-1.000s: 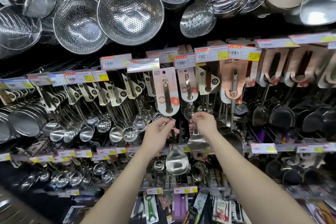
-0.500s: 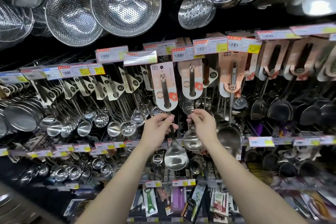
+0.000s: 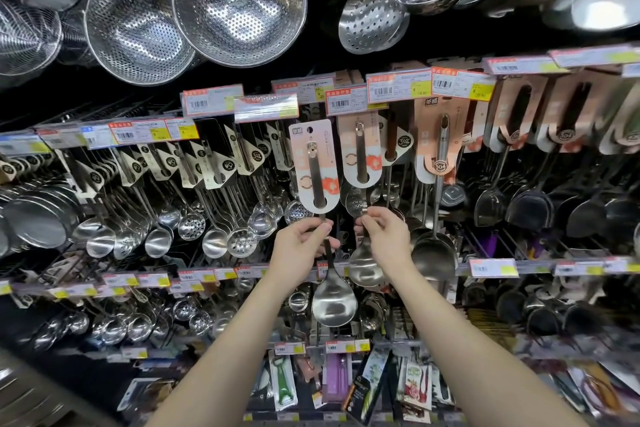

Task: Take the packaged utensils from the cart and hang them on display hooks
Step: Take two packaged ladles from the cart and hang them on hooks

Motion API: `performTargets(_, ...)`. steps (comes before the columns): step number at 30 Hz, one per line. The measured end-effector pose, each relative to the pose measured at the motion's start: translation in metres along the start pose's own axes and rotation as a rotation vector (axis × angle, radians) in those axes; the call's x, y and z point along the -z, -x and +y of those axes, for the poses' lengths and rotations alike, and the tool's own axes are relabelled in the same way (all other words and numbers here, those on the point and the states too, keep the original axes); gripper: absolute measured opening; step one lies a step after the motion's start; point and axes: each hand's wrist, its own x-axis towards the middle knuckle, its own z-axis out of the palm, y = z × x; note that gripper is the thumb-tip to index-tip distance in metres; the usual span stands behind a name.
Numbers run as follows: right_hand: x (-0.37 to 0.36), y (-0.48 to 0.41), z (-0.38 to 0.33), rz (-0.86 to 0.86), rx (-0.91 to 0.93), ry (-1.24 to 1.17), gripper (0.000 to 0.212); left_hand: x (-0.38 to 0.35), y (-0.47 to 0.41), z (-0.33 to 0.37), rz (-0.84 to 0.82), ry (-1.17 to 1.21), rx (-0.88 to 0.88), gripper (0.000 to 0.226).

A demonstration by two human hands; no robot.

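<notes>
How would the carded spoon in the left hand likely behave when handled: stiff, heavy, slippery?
The spoon looks like polished steel, so probably rigid and slick. Its broad bowl hangs below the left hand, so it is likely bottom-heavy and may swing. The thin backing card above would probably flex. The second spoon, in the right hand, looks alike.

Head view, upward, near packaged utensils [image 3: 313,163]

Both arms raised at the utensil wall. Left hand [image 3: 301,246] pinches the stem of a carded spoon [image 3: 334,302], bowl hanging below the fist. Right hand [image 3: 384,239] pinches a second spoon [image 3: 365,267] just beside it. Both cards upright beneath price tags [image 3: 398,90]. Colanders [image 3: 239,0] overhead.
</notes>
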Motion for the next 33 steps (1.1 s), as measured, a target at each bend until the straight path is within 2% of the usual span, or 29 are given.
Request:
performTargets(12,0.001,-0.005,-0.012,0.020,0.041,-0.042,0.014,-0.003,0.000,-0.009,0.001,-0.008,0.022,0.014)
performTargets(20,0.002,-0.007,-0.010,0.025,0.030,0.007,0.025,-0.006,0.001,-0.006,-0.002,0.008,0.021,0.014)
performTargets(26,0.000,-0.013,-0.009,0.019,0.038,-0.014,0.012,-0.005,0.001,-0.003,0.011,0.003,0.031,0.017)
performTargets(33,-0.001,-0.017,-0.006,0.034,0.011,-0.016,0.012,-0.007,-0.001,-0.001,0.005,-0.002,0.017,0.019)
